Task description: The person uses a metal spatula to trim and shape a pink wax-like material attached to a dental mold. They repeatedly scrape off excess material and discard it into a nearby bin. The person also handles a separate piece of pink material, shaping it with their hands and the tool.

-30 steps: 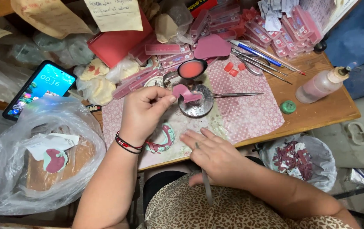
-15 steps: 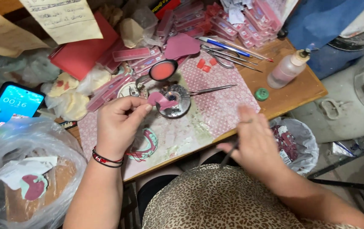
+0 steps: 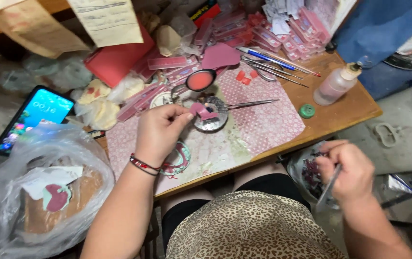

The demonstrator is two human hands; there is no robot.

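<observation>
Since half a second ago the right hand has dropped further off the front edge of the table and now hangs over a clear plastic bag of red scraps beside the person's knee, clenched around a thin metal tool whose long axis slants from the fist down toward the lap; the left hand has hardly shifted. That hand pinches a small pink piece between thumb and fingertips, just above the near rim of a round silver dish near the middle of the table; the piece runs roughly level, its free end pointing toward the right edge. One pair of tweezers rests on the dish's right rim, tips toward the right edge. Behind the dish sits one round compact of coral colour, and beyond it, along the back edge, a crowd of pink plastic cases, too many and too overlapped to count. One squeeze bottle lies tilted near the right corner, one green cap just in front of it. One phone with a lit screen lies at the left edge, and one large clear bag bulges below it, crowding the left forearm.
</observation>
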